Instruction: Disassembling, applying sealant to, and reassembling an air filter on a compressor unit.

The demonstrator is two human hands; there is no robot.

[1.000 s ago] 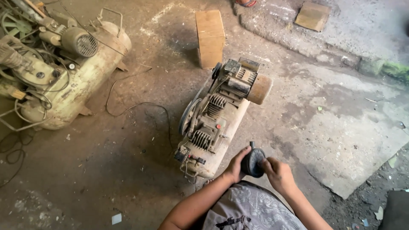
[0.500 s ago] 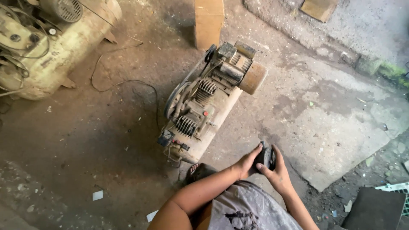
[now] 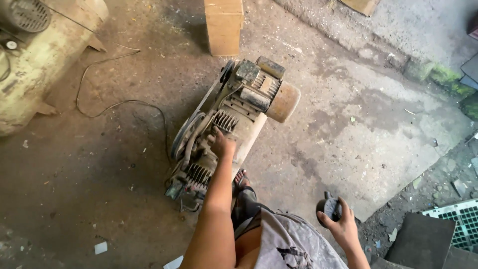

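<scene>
A small air compressor [image 3: 234, 124] lies on the concrete floor [image 3: 348, 129] at the middle of the scene, its motor at the far end and its belt wheel on the left side; the left hand [image 3: 221, 144] is laid on the finned pump block, fingers curled over it; a round dark gauge [image 3: 329, 208] is gripped in the right hand [image 3: 341, 224], near and to the right, well apart from the machine; a black cable [image 3: 119, 104] is trailed to the left; a larger cream compressor [image 3: 35, 60] is seen far left; a wooden block [image 3: 224, 25] stands beyond.
</scene>
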